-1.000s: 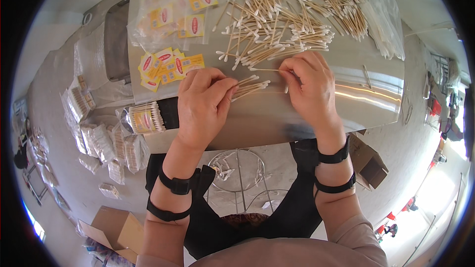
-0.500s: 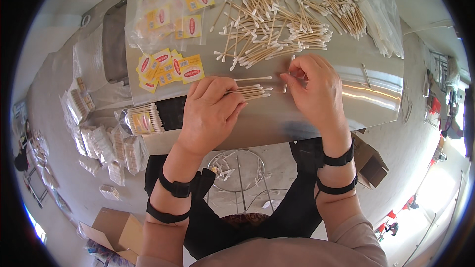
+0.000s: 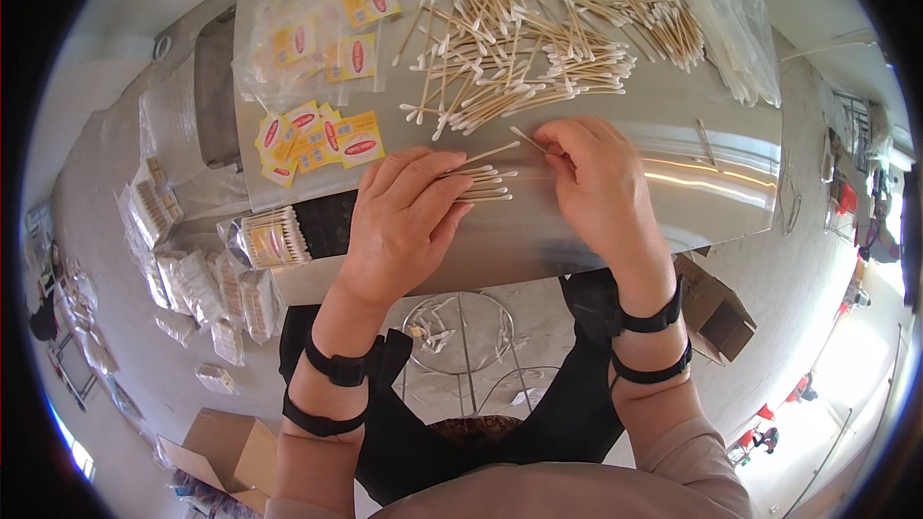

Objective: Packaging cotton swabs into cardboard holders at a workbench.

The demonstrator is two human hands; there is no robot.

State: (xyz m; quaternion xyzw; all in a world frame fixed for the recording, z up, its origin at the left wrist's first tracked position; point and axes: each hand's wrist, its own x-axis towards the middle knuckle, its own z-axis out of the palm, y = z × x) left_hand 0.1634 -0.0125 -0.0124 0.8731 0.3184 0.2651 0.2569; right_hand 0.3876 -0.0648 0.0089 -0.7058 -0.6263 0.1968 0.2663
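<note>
Several cotton swabs (image 3: 490, 185) stick out to the right from the closed fingers of my left hand (image 3: 399, 216), fanned apart at their white tips. The topmost of them slants up away from the others. My right hand (image 3: 606, 183), a short way to the right, pinches a single cotton swab (image 3: 529, 140); its white tip points up and left, close to the tip of that slanted swab. The fingers of my right hand hide its other end. Beyond both hands lies a big loose heap of cotton swabs (image 3: 510, 58) on the shiny metal table (image 3: 538, 240).
Yellow labels (image 3: 317, 142) lie left of my left hand, with clear bags holding labels (image 3: 317, 48) behind. A filled swab pack (image 3: 272, 235) rests at the table's left edge. Clear plastic bags (image 3: 735, 29) lie far right. Cardboard boxes (image 3: 216, 452) and packed bundles (image 3: 207, 293) are on the floor.
The swab in my right hand has turned from nearly upright to slanting up and left, and that hand has moved slightly left. The top swab in my left hand now tilts upward.
</note>
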